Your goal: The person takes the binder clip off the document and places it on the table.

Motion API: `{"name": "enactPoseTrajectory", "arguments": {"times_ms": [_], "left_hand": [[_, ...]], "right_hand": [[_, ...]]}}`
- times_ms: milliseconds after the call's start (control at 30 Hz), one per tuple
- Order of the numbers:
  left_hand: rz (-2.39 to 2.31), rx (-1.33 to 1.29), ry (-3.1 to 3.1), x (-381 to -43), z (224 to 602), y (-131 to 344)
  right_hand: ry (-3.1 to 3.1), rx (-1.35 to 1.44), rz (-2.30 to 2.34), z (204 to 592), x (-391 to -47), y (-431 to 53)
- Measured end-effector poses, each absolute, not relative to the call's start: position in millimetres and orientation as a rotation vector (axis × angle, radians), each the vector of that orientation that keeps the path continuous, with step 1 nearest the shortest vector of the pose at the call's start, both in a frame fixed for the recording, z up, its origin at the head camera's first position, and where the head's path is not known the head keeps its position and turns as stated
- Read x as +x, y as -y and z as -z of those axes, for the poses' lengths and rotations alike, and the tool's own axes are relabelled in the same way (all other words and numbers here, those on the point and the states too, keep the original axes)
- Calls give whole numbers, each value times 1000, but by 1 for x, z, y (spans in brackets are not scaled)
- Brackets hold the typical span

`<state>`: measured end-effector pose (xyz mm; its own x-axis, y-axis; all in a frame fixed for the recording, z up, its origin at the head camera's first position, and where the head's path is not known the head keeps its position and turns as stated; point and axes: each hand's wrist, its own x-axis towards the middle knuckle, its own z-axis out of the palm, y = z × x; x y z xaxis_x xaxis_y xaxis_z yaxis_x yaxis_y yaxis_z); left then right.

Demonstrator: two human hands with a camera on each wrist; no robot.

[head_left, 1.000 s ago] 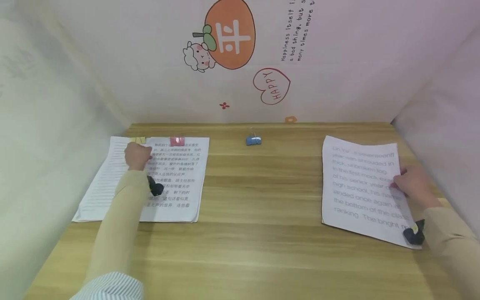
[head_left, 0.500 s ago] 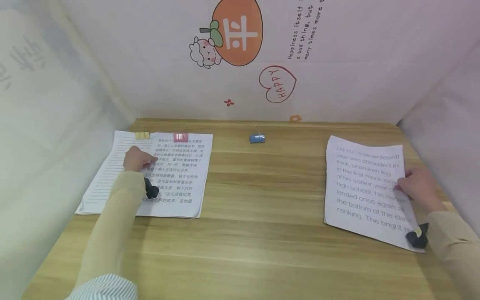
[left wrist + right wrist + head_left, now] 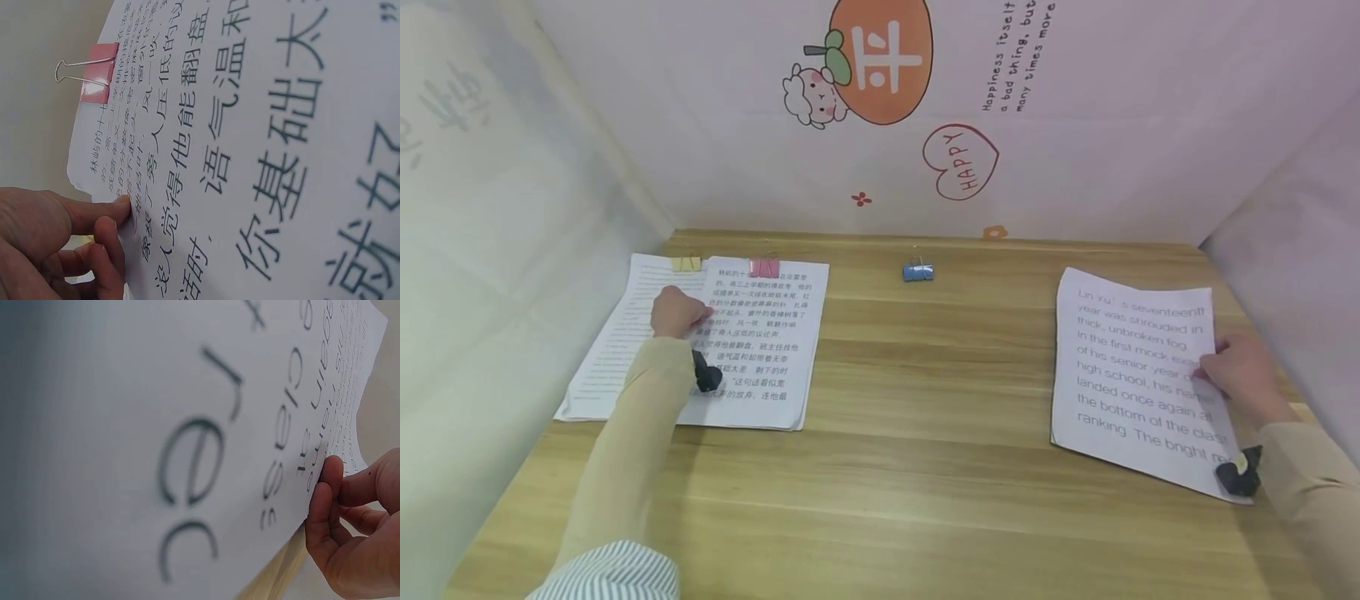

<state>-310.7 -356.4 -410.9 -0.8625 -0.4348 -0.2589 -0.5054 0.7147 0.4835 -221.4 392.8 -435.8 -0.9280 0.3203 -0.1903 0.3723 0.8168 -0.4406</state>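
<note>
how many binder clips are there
3. Yellow clip at the top edge of the leftmost pages, pink clip atop the large-print pages beside them, blue clip on the table. Others may be hidden.

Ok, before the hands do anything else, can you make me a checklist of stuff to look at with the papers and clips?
1. Left hand has hold of the Chinese page by its left edge: ok.
2. Right hand has hold of the English page by its right edge: ok.
3. Pink clip on the Chinese page's top edge: ok.
4. Clip on the English page: not ok, none shows there.
5. Blue clip within easy sight: ok, it lies by itself on the table.
6. How many sheets the right hand is pinching: cannot tell.
</note>
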Motion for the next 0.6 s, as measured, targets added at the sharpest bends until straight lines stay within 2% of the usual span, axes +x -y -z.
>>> {"name": "enactPoseTrajectory", "arguments": {"times_ms": [600], "left_hand": [[-1033,-637,-2756,-302,403,367]], "right_hand": [[-2956,496,698,440,-222,-395]]}}
